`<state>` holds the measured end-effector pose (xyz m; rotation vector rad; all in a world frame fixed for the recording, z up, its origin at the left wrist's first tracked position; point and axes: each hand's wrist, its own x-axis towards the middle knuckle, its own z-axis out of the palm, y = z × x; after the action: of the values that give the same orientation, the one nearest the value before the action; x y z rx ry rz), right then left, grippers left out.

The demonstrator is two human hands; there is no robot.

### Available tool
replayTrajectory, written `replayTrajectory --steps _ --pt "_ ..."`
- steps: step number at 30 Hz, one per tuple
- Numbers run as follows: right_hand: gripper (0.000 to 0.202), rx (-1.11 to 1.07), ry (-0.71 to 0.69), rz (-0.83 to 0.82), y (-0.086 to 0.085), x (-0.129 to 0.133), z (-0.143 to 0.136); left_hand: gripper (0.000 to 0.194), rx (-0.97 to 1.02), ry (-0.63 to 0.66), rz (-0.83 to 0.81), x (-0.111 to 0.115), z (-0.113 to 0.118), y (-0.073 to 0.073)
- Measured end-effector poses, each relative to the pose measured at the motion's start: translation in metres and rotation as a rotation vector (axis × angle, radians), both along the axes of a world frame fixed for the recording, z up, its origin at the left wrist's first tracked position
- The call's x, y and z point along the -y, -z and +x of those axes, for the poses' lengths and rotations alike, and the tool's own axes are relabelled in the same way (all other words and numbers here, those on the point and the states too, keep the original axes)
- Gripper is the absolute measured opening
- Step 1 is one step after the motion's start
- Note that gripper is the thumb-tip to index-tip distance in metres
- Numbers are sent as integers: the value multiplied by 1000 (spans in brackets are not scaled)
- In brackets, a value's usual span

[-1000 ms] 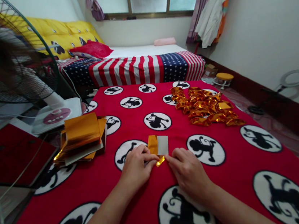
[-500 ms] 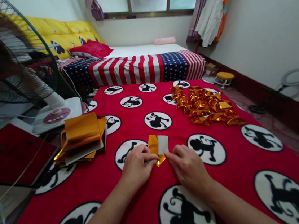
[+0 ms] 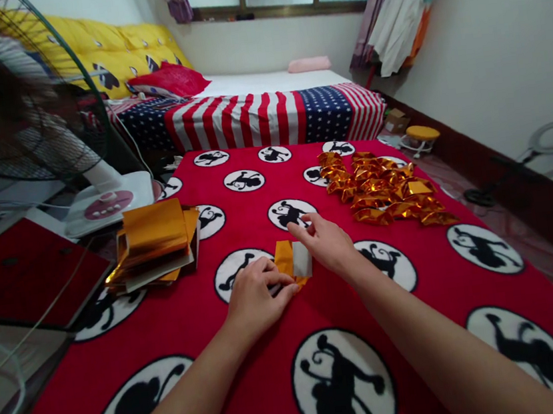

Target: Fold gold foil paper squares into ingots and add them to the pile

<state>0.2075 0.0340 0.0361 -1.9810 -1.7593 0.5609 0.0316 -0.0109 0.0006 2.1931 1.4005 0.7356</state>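
A small piece of gold foil paper [image 3: 284,255], partly folded with a pale grey-white face on its right half, lies on the red cloth in front of me. My left hand [image 3: 259,293] is closed at the paper's near left corner, thumb and forefinger pinched on its edge. My right hand [image 3: 328,244] is at the paper's upper right with nothing in it, thumb and forefinger apart. Its fingertips reach past the far right corner; whether they touch the paper I cannot tell.
A stack of gold foil sheets [image 3: 155,238] lies at left, near a fan base [image 3: 109,204] and a dark red box-like thing [image 3: 27,271]. Several folded gold foil pieces [image 3: 380,187] sit in rows at right. A yellow-topped stool [image 3: 422,133] stands beyond.
My right hand has moved from the paper's near right corner up and forward to its far right side, its fingers opening. My left hand stays at the near left corner.
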Motion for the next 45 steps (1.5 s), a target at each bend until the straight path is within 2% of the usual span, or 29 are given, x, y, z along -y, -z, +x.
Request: replayTrajectory --steps 2,6,12,14,16,20,22,24,27,30,32,34,39,42,45 --pt "62 84 -12 -51 -4 -9 -7 6 3 -8 -7 0 0 1" --pt "45 192 -97 -77 -4 -23 -15 4 6 -5 -7 -1 0 4" --pt "18 90 -259 -172 2 -40 -11 10 35 -9 15 -1 -2 7" --pt "10 -16 -288 -246 4 -41 -6 20 38 -52 30 -1 -2 7" --pt "12 -198 -271 -302 7 -37 1 36 43 -98 39 -1 -2 8" --pt "23 -672 -113 -321 13 -19 10 59 124 -125 20 -2 -2 10" --pt "26 -861 9 -266 16 -6 11 58 206 -128 -26 -3 -2 11" --pt "31 -1023 112 -193 18 9 10 48 337 -129 -105 -5 -3 12" --pt "36 -1148 156 -163 18 32 8 36 600 -152 -223 -10 -7 13" --pt "34 -1089 46 -325 15 55 7 34 761 -215 -252 -16 -13 11" --pt "31 -992 -59 -444 13 67 6 29 743 -215 -269 -21 -18 9" --pt "29 -923 -116 -475 13 76 5 24 668 -172 -297 -24 -22 7" --pt "22 -855 -82 -286 24 83 5 18 387 -79 -235 -31 -29 1" --pt "16 -843 -165 -206 32 88 4 15 264 -46 -172 -36 -31 0" --pt "16 -738 -238 -99 37 96 2 13 208 -36 -114 -39 -29 2"
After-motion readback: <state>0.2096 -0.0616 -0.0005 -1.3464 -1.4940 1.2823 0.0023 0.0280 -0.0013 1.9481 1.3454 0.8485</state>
